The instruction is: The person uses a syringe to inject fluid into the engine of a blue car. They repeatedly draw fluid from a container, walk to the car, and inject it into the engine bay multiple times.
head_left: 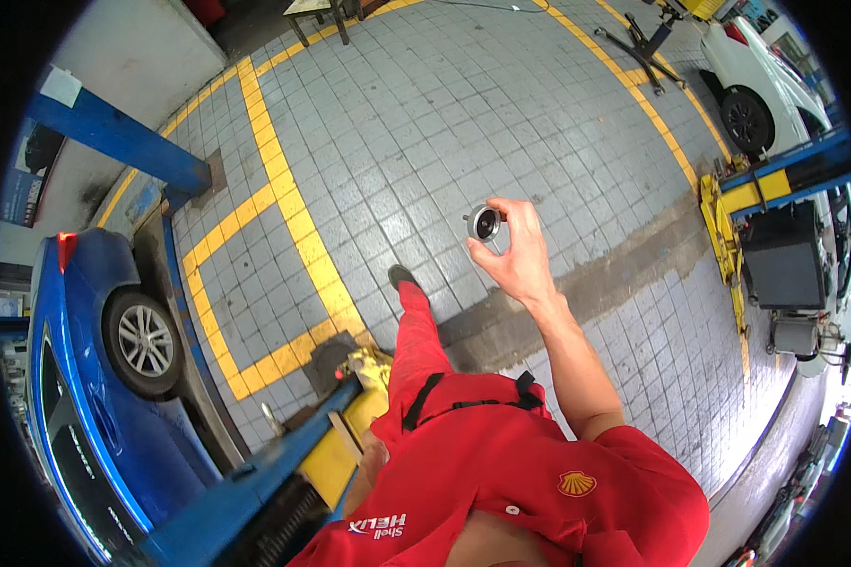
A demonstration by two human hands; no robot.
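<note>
Out in front, my right hand point(520, 253) pinches a small round metal part point(486, 224) between thumb and fingers. The part has a silver rim, a dark hollow-looking centre and a short stud on its left side; its exact kind I cannot make out. It is held in the air above the tiled floor. Low beside my red shirt, my left hand point(373, 457) shows only in part, close to the yellow and blue lift post. Its fingers are hidden, so what they do does not show.
At the left stands a blue car point(104, 378) beside a blue post point(123, 142). A yellow and blue lift post point(336, 454) is close at my left. Yellow lines point(298, 222) mark the grey tiles. To the right are a yellow lift arm point(723, 231), a black cabinet point(785, 255) and a white car point(756, 85).
</note>
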